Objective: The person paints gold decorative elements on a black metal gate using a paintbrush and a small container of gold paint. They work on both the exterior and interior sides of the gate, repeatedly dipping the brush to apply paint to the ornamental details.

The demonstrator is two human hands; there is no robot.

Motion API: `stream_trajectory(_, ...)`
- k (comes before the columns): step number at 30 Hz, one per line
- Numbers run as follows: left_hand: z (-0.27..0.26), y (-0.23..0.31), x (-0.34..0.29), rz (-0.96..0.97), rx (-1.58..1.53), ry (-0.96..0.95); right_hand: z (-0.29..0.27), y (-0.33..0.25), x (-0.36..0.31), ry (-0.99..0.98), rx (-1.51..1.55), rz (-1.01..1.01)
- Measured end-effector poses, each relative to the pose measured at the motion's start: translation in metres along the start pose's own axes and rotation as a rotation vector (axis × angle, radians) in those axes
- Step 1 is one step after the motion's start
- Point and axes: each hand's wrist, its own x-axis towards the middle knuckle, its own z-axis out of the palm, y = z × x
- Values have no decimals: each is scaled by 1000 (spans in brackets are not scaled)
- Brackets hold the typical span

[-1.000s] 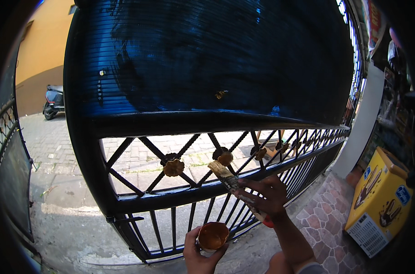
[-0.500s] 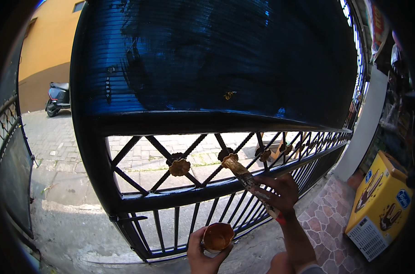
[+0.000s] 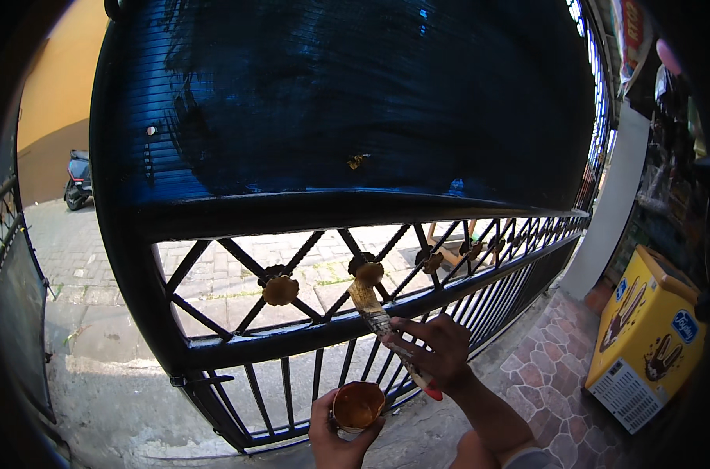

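My right hand (image 3: pixel 442 353) grips a paintbrush (image 3: pixel 379 322) by its handle, and gold paint coats the bristles. The bristle tip meets the lower edge of a gold flower ornament (image 3: pixel 369 273) on the black metal gate (image 3: pixel 261 356). Lower down, my left hand (image 3: pixel 331 444) wraps round a small cup (image 3: pixel 358 406) whose inside is covered in gold-brown paint. To the left, another gold flower ornament (image 3: pixel 281 291) sits where the lattice bars cross. Further right along the lattice, several more ornaments follow, the nearest being a duller flower (image 3: pixel 429 263).
Above the lattice is a dark blue panel (image 3: pixel 355 102) with a small gold patch. A yellow carton (image 3: pixel 644 336) stands at the right on stone-patterned tiles (image 3: pixel 550 359). Beyond the gate's left edge are a paved lane and a parked scooter (image 3: pixel 78 181).
The view has shifted, so the gate sits further left and my hands with it. The brush tip has slid from the flower's face to its lower edge; the cup stays in my left hand.
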Motion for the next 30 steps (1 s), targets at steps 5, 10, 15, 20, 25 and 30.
stream_trajectory(5, -2, 0, -2, 3, -25, 26, -2, 11, 7, 146, 112, 233)
stream_trajectory(10, -2, -1, -1, -4, -35, 29, -1, 17, 6, 245, 86, 283)
stream_trajectory(15, 0, -1, -3, -20, -65, 9, 2, 0, -3, 35, 216, 254)
stream_trajectory(20, -3, 1, -1, 9, -22, 17, 2, 9, 2, 135, 152, 360)
stream_trajectory(25, -4, 1, -1, 4, -18, 33, 4, 18, 6, 293, 90, 382)
stream_trajectory(30, -4, -1, -1, -3, -10, 15, 0, 0, 2, 87, 61, 179)
